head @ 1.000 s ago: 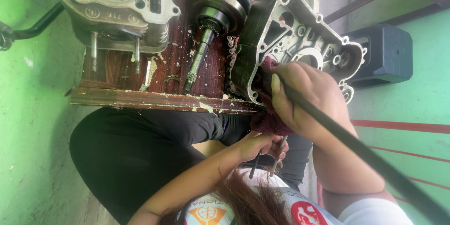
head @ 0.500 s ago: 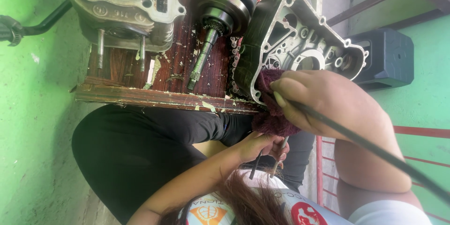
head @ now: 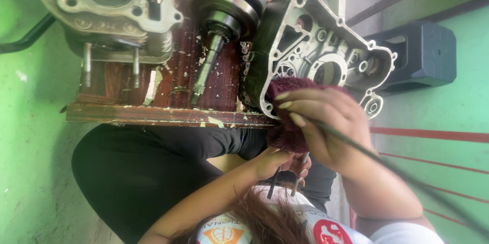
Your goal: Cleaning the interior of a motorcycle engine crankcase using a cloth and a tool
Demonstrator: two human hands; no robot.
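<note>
The wooden desk [head: 168, 115] is narrow, and the engine parts on it sit close together, with little free wood between them: a cylinder block [head: 109, 12] at one end, a crankshaft [head: 224, 15] beside it, then a chain [head: 245, 71] and the crankcase [head: 316, 55]. The crankcase stands tilted on its rim at the desk's front edge, partly overhanging it. Past that end there is open green floor, with only a dark block [head: 420, 55] well apart from the case.

The right hand [head: 326, 122] is closed round a maroon rag [head: 290, 122], fingers [head: 290, 105] curled over it, pressing it to the lower rim of the crankcase right at the desk edge. A thin dark cable [head: 397, 173] runs out across that hand toward the frame's corner.

The left hand [head: 280, 162] sits below the desk edge, just under the rag, fingers clenched on two slim dark tools [head: 285, 183] whose kind is unclear.

The crankcase is grey cast metal, its open face showing round bores, bolt holes and ribs, dull and grimy.
</note>
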